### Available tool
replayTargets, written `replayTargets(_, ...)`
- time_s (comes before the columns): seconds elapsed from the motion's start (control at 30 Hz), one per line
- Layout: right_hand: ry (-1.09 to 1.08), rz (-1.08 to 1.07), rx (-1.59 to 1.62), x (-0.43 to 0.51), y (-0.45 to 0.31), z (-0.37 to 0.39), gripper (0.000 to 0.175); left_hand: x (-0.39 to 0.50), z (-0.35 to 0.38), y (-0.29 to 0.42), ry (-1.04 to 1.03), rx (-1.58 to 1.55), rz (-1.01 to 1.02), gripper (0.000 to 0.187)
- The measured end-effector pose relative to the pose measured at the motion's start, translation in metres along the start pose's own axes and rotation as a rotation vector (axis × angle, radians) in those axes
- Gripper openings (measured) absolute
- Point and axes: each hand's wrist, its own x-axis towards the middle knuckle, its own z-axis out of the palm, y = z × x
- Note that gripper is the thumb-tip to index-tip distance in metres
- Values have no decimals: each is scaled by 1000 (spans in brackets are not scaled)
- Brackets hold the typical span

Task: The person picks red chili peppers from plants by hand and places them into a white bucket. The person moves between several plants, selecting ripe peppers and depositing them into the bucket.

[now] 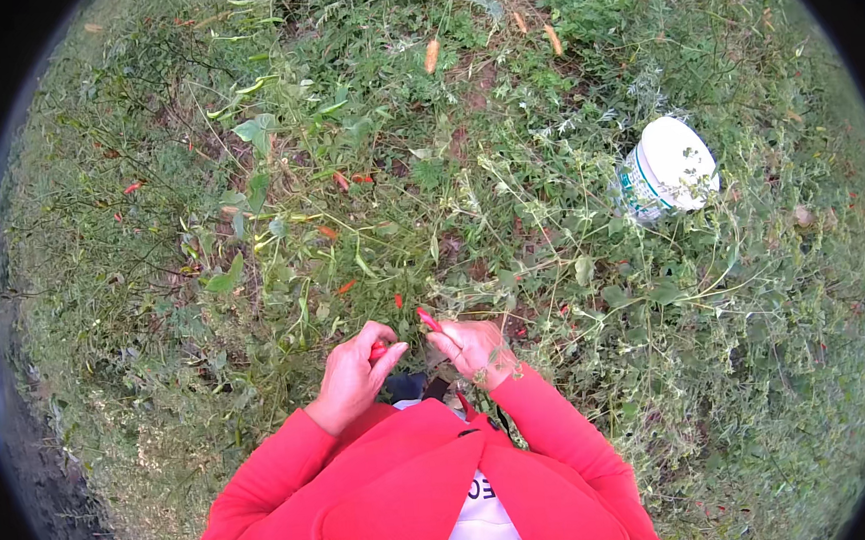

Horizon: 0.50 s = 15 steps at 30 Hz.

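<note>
Low in the middle of the view, my left hand [355, 369] curls around a red chili pepper [378, 350], which shows between thumb and fingers. Just to its right, my right hand [475, 348] pinches another red chili pepper [428, 319] that points up and to the left. The two hands are close together but apart, in front of my red jacket [410, 490]. Beyond them, a red pepper [398, 300] hangs among the green plants. Orange-red peppers [346, 286] show a little farther left. How many peppers each palm holds is hidden.
A white plastic bucket [634, 188] with printed writing leans in the weeds at the right, its pale round face [677, 162] turned towards me. Tangled stems [675, 298] spread across the right side. Long green bean-like pods [258, 85] and a broad leaf [256, 132] stand at the upper left.
</note>
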Motion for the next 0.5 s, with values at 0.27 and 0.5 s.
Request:
replayTargets(0.27, -46, -15, 45, -17, -30, 7, 21, 19, 17, 16, -316, -738, -189, 12)
replayTargets(0.5, -90, -59, 28, 5, -55, -43, 25, 35, -29, 19, -132, -1215, -246, 23)
